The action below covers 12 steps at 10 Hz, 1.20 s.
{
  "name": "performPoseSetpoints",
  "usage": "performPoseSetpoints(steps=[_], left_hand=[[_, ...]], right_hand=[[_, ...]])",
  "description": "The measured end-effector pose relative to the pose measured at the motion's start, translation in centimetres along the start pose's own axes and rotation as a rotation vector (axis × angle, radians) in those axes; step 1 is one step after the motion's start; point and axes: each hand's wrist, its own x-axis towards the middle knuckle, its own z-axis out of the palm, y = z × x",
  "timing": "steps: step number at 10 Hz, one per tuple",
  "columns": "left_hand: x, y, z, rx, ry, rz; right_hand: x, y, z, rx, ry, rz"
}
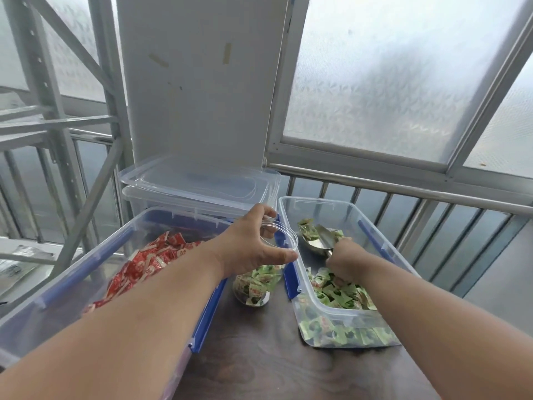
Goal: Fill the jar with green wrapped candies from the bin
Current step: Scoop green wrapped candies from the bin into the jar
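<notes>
Far left, at 9 o'clock of the jar: big clear bin with blue latches (95, 255), red wrapped candies (147, 261) inside, not part of this task. Behind it at 12 o'clock, stacked clear lidded boxes (199, 186).

Left hand (251, 241) grips the rim of the jar (256, 284), fingers (266, 212) curled over the far edge and thumb on the near edge, clamped on it. Jar stands upright on the dark desk (259, 356), in the gap between the two bins. Green wrapped candies (343, 295) already fill the lower part of the jar; the upper part near the mouth looks clear. Judged roughly half full, partly hidden by the hand.

At 3 o'clock of the jar: clear bin (383, 246) with green candies piled at its near end and a few at the far end. Right hand (343, 255) sits inside it, fingers wrapped tight around the handle of a metal scoop (317, 241). Scoop bowl points to 11 o'clock, lies low in the bin, looks almost empty, a few candies just beside it.

Progress: filling is under way, not finished. Left to do: load the scoop, tip it into the jar mouth, likely repeat several times. Plenty of green stock left in the bin.
</notes>
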Motion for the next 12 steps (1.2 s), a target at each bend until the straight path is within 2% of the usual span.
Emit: performPoseSetpoints(steps=[2, 3, 4, 5, 8, 10, 12], left_hand=[[0.3, -0.2, 0.0, -0.011, 0.012, 0.004], [0.3, -0.3, 0.1, -0.02, 0.009, 0.007], [0.2, -0.4, 0.1, -0.026, 0.009, 0.002], [0.2, -0.4, 0.1, -0.028, 0.013, 0.0], [0.3, -0.5, 0.0, -0.002, 0.017, -0.001], [0.2, -0.2, 0.0, -0.006, 0.017, -0.01], [-0.1, 0.3, -0.2, 0.003, 0.01, -0.017]], right_hand=[[0.7, -0.1, 0.5, 0.037, 0.019, -0.007], [-0.9, -0.4, 0.7, -0.213, -0.022, -0.036], [-0.5, 0.1, 0.5, -0.144, -0.013, -0.027], [2.0, 0.9, 0.9, 0.628, 0.097, 0.125], [1.7, 1.8, -0.6, 0.454, 0.04, 0.001], [1.3, 3.3, -1.2, 0.442, 0.13, -0.065], [-1.3, 3.2, -3.1, 0.422, 0.131, -0.188]])
